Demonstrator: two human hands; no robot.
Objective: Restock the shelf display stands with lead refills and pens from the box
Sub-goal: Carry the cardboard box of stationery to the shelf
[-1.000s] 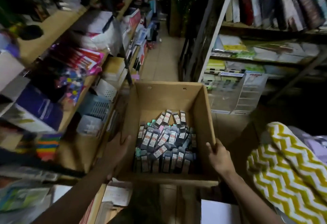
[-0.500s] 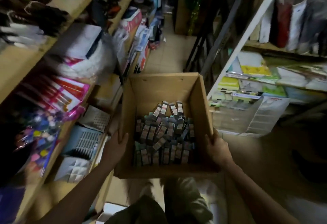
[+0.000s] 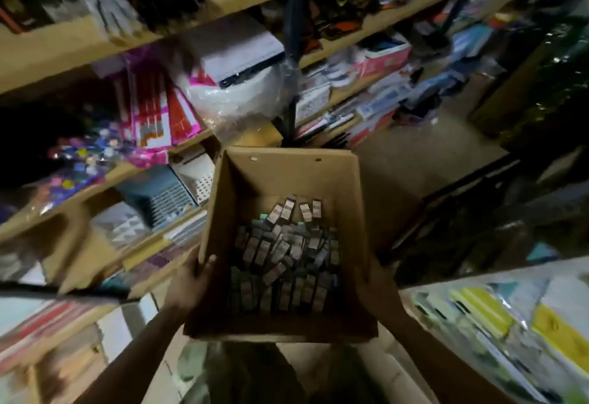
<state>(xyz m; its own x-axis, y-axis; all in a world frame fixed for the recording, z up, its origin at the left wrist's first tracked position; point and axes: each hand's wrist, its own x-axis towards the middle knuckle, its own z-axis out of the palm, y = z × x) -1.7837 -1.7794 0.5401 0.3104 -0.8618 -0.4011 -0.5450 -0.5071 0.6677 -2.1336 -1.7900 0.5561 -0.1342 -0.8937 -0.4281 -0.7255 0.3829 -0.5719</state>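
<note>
Right hand [image 3: 377, 288] mostly hidden behind box [image 3: 283, 177] wall

Dim shop aisle: crowded wooden shelves [image 3: 79, 46] beside a tiled floor [image 3: 424, 154].

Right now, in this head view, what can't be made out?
- Print on the refill packs: too small and dim to read.
- Right hand: fingers hidden behind the box wall; its grip cannot be told.
- Left hand: fingers behind the box side, only the thumb over the rim shows.
- Shelf goods: motion blur hides what they are.
- Pens: none can be told apart in the box.
- Box underside: hidden by the box.
</note>
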